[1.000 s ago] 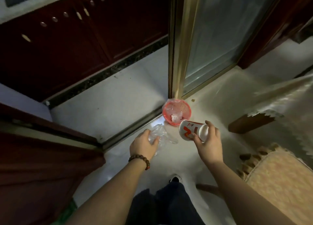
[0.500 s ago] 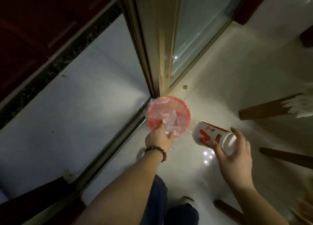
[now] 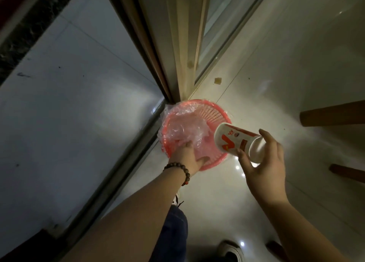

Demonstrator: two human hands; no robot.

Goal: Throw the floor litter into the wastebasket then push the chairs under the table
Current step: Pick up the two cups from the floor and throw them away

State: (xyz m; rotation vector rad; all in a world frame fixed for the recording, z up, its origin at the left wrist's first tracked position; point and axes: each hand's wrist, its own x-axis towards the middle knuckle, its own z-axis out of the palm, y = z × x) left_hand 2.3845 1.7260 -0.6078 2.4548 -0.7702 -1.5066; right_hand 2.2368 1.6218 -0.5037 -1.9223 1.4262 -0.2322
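Litter here is of two kinds: a crumpled clear plastic wrapper (image 3: 184,132) and a red-and-white paper cup (image 3: 238,142). The wrapper lies already inside the red wastebasket (image 3: 212,111), which stands on the floor (image 3: 276,88) just beside the foot of the sliding door frame (image 3: 177,50), probably so that it is out of the walking way. The left hand (image 3: 187,155) reaches down into the basket on top of the wrapper; its fingers are bent into the plastic, but I cannot tell if they grip it or have let it go. I judge that it goes so deep so that the light plastic does not spring out.

The cup is held over the right edge of the basket, tilted with its mouth toward the basket, ready to fall in, I think. The right hand (image 3: 264,163) holds it at the bottom end, the thumb and fingers curled around it, not tightly. Dark chair legs (image 3: 333,113) stand near, to the right.
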